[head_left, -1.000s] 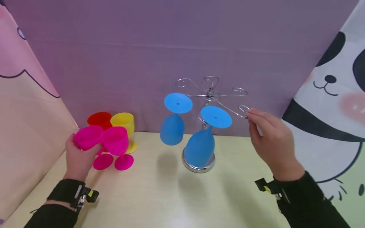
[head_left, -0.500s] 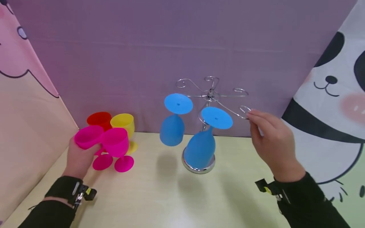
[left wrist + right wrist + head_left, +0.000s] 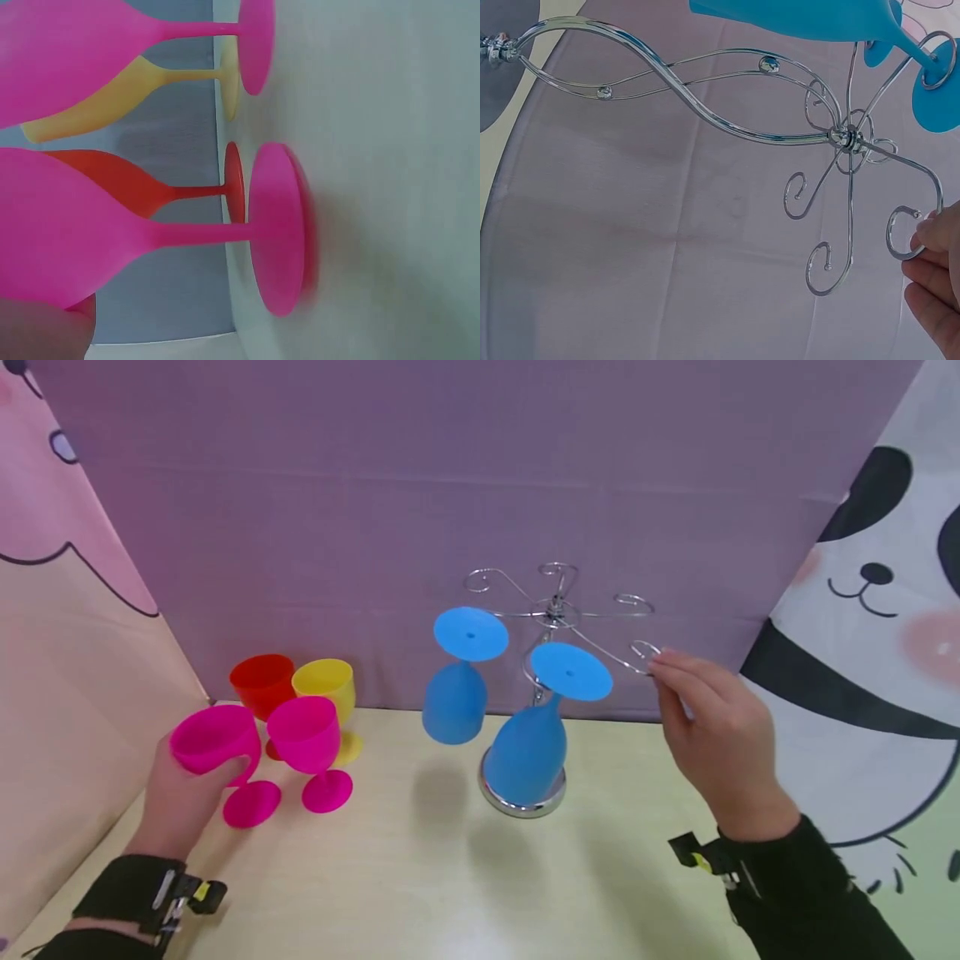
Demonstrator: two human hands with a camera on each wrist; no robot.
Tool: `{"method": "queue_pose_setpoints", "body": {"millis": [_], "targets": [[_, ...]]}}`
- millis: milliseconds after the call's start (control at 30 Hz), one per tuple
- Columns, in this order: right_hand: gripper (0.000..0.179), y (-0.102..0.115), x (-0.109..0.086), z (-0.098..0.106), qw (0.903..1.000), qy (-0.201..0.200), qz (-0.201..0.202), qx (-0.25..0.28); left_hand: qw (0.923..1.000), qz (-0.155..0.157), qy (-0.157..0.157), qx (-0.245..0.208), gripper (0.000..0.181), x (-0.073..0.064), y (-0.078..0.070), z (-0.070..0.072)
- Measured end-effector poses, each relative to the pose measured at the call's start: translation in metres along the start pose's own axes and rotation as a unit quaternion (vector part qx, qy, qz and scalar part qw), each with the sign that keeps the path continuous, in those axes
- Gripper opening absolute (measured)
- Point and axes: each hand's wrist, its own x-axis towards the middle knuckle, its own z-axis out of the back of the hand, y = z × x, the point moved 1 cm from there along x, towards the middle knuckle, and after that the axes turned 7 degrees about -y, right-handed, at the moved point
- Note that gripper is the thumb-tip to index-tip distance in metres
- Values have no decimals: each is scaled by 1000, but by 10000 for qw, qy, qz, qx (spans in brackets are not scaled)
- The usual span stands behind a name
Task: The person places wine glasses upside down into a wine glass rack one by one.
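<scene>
My left hand (image 3: pixel 176 802) grips the bowl of a pink goblet (image 3: pixel 213 739), which is upright at the table's left. In the left wrist view its foot (image 3: pixel 276 232) is at or just above the tabletop; I cannot tell which. A second pink goblet (image 3: pixel 303 735) stands to its right. At the other side, my right hand (image 3: pixel 712 735) pinches the curled end of one wire arm on a chrome glass rack (image 3: pixel 521 812). Two blue goblets (image 3: pixel 453 706) hang upside down from the rack by their feet. Several other rack arms hold nothing.
Behind the pink goblets stand a red goblet (image 3: pixel 262 689) and a yellow goblet (image 3: pixel 332 685). A purple cloth backdrop (image 3: pixel 337 543) rises behind the table (image 3: pixel 405 877). Printed cloths flank it, the right one showing a panda (image 3: pixel 870 635).
My left hand has drawn the gripped pink goblet left and toward me, apart from the second pink one. My right hand keeps its pinch on the rack arm, nearly still.
</scene>
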Motion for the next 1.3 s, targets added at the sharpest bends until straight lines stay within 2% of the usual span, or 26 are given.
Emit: {"method": "queue_pose_setpoints", "body": {"millis": [233, 433, 633, 800, 900, 1300], "targets": [[22, 2, 1, 0, 9998, -180, 4, 68, 9990, -64, 350, 258, 101, -17, -6, 3], [22, 4, 2, 0, 9998, -164, 27, 92, 9968, -175, 762, 181, 103, -37, -20, -2], [22, 7, 4, -2, 9994, -277, 85, 210, 9910, -869, 1014, -108, 95, -58, -50, -9], [22, 9, 5, -4, 9990, -317, 127, 273, 9767, -1466, 1397, -707, 86, -72, -78, -19], [22, 11, 6, -5, 9989, -323, 159, 295, 9676, -1629, 1635, -1020, 83, -79, -92, -28], [20, 21, 7, -7, 9986, -140, 216, 454, 9484, -1390, 2208, -1799, 80, -93, -116, -65]]}}
